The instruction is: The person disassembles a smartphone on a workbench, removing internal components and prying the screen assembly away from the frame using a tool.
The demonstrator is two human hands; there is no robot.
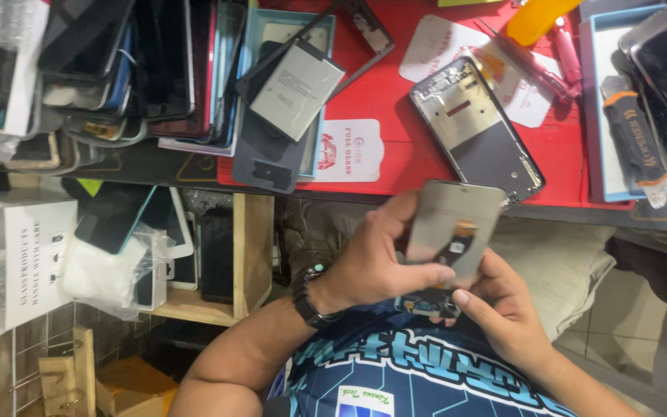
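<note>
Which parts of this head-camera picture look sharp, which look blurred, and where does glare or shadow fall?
Head view: the red mat and phone frame are evenly lit and fairly sharp; the screen panel, held by the left hand and right hand, shows a soft sheen; the hands look slightly soft; under the bench lies in shadow.

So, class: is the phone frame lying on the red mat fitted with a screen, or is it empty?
Empty. The frame lies open side up on the red mat, showing its bare metal plate. The screen panel is out, held in both hands.
</note>
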